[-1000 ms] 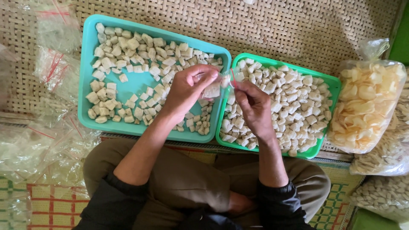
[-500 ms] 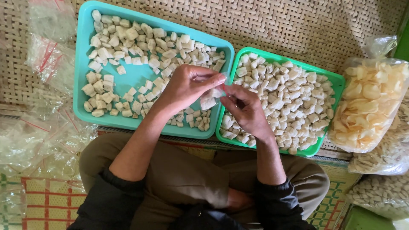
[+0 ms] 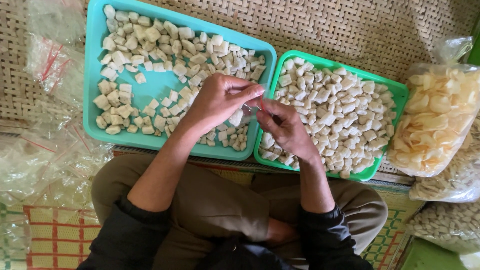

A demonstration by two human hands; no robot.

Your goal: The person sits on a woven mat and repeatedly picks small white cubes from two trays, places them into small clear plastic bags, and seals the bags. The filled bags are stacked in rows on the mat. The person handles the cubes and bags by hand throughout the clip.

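a small clear plastic pouch with a red seal strip [image 3: 248, 106] is being pinched between left hand [image 3: 218, 101] and right hand [image 3: 282, 127], both clamped on it. it is being judged light, limp and slippery; best gripped at the strip.

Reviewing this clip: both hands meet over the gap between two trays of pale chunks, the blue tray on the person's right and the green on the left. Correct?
Not quite. The head view shows the blue tray on the person's left and the green tray on the right. The left hand and right hand do meet between them.
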